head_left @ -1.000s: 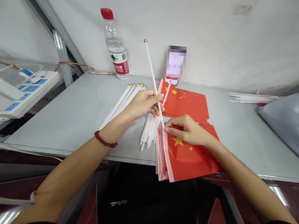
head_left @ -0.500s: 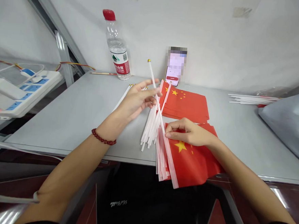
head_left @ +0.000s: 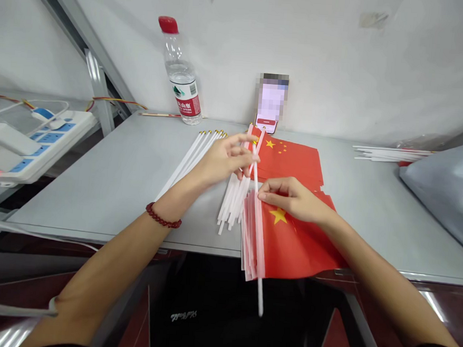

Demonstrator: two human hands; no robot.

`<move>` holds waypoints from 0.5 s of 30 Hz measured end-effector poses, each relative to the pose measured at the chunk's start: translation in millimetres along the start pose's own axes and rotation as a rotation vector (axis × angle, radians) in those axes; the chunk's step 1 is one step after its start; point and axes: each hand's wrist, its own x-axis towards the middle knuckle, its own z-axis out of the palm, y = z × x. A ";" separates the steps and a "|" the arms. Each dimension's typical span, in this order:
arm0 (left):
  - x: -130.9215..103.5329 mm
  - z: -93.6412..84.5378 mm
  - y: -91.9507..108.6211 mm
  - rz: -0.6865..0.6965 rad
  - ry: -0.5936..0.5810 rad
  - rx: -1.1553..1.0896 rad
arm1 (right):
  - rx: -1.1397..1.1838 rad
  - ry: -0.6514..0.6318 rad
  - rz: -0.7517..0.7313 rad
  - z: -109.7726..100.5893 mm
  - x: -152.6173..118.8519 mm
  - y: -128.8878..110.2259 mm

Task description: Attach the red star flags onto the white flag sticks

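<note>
A white flagpole (head_left: 260,300) with a gold tip runs through the pale sleeve of a red flag (head_left: 289,251) with yellow stars, its lower end sticking out below the cloth. My left hand (head_left: 226,162) pinches the pole near its top, with the other fingers loosely bent. At the sleeve's upper corner, my right hand (head_left: 293,199) grips the flag between thumb and fingers. Under this flag lies a stack of flags whose pale sleeves (head_left: 248,238) overhang the table edge. Flags on poles (head_left: 295,162) lie just behind, their white poles (head_left: 231,202) pointing toward me.
Loose gold-tipped poles (head_left: 188,160) lie left of my left hand. A water bottle (head_left: 182,80) and a phone (head_left: 270,102) stand against the wall. More white sticks (head_left: 391,154) and a grey bag (head_left: 448,183) are at right; a power strip (head_left: 39,144) is at far left.
The pole has slid down through the flag's sleeve and now emerges at the bottom. My left hand has moved slightly right with its top; my right hand has risen a little.
</note>
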 end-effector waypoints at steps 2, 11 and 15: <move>-2.9 1.9 1.1 -0.036 -0.221 0.043 | -0.006 0.147 0.011 -0.7 1.0 2.3; -9.5 -1.4 7.5 -0.264 -0.506 0.036 | 0.074 0.626 0.023 -10.3 5.3 7.2; -11.1 -5.6 13.3 -0.329 -0.603 0.098 | 0.101 0.856 0.030 -28.3 5.7 16.5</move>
